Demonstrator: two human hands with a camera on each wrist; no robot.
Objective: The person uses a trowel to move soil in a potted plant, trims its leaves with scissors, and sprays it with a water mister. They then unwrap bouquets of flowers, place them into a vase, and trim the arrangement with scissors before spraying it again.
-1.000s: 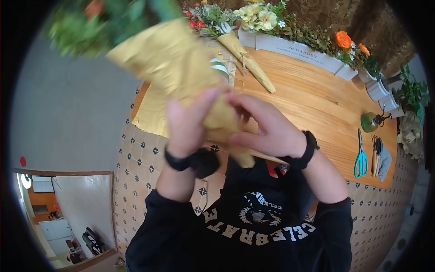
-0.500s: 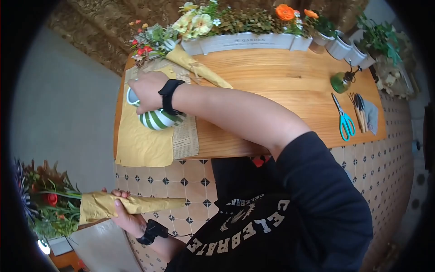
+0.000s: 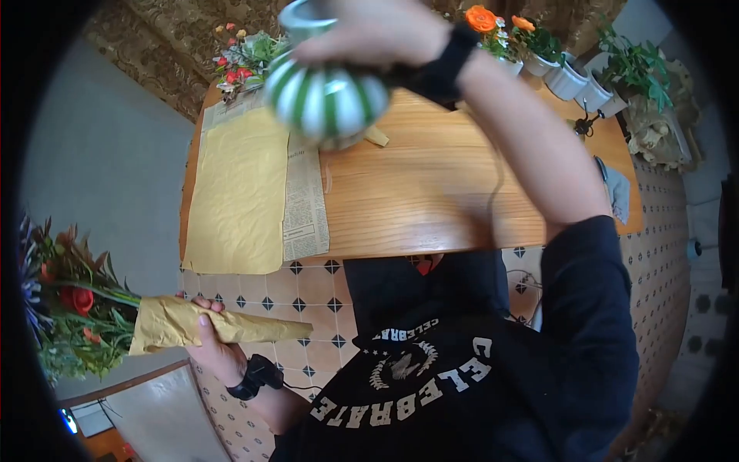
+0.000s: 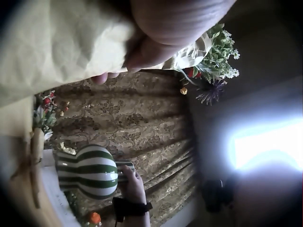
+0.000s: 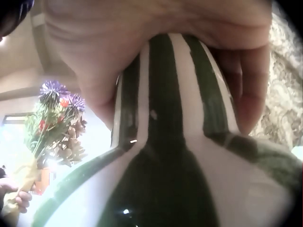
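Note:
A green-and-white striped vase (image 3: 327, 100) is held up above the table's back part by the right hand (image 3: 377, 35), whose fingers wrap its neck. In the right wrist view thumb and fingers close round the striped neck (image 5: 163, 90) from both sides. Down at the left, off the table, the left hand (image 3: 215, 346) grips a bouquet's yellow-brown paper wrap (image 3: 173, 323); red flowers (image 3: 77, 299) and greenery point left. The left wrist view shows the wrap (image 4: 61, 52) close up, with the vase (image 4: 90, 171) beyond.
Yellow paper (image 3: 235, 192) lies over newsprint (image 3: 306, 208) on the wooden table (image 3: 416, 200). A second flower bunch (image 3: 246, 61) lies at the back left, partly behind the vase. Potted plants (image 3: 570, 77) line the back right; a grey cloth (image 3: 618, 192) lies at the right edge.
The right hand has lifted the vase off the papers and moved it up and to the right. The left hand, still gripping the bouquet, has shifted only slightly.

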